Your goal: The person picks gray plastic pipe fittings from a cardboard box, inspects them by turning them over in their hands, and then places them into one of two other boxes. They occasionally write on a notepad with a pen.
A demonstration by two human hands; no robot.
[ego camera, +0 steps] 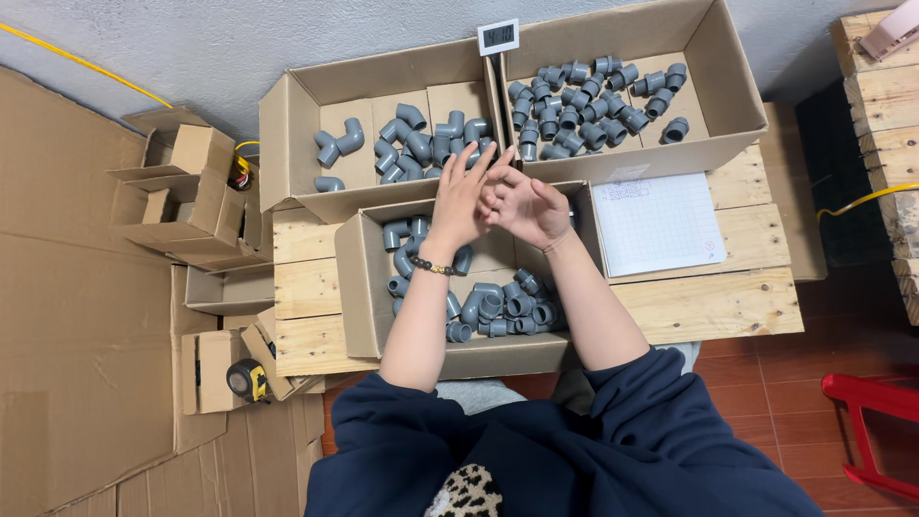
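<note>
While our left hand [462,199] is raised with its fingers spread and our right hand [529,209] touches it with fingers loosely curled, neither holds anything we can see. Both hover over the near cardboard box [356,287] of grey pipe elbows [498,306] on the wooden pallet table [728,297].

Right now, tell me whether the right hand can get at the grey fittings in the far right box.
Probably yes. The right hand hovers just below that open-topped box, and nothing covers the grey fittings; only the low front wall lies between.
</note>
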